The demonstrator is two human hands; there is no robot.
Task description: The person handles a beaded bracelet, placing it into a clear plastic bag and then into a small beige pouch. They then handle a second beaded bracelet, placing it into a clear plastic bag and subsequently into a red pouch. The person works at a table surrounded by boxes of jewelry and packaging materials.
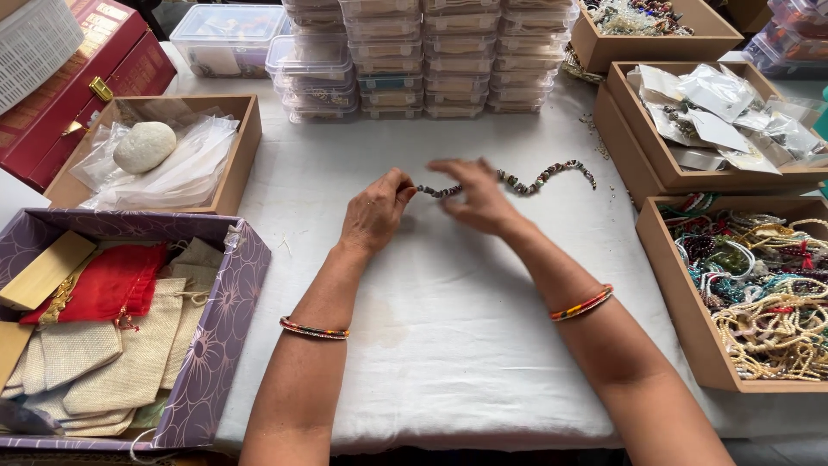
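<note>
Two hands [429, 207], wavy beaded strand [526, 181]

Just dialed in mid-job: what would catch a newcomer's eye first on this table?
At centre, the left hand and right hand pinch a beaded strand that snakes off to the right over the white tablecloth. At right, a brown box brims with tangled bead necklaces; at lower left, a red pouch lies among burlap bags in a purple box.
</note>
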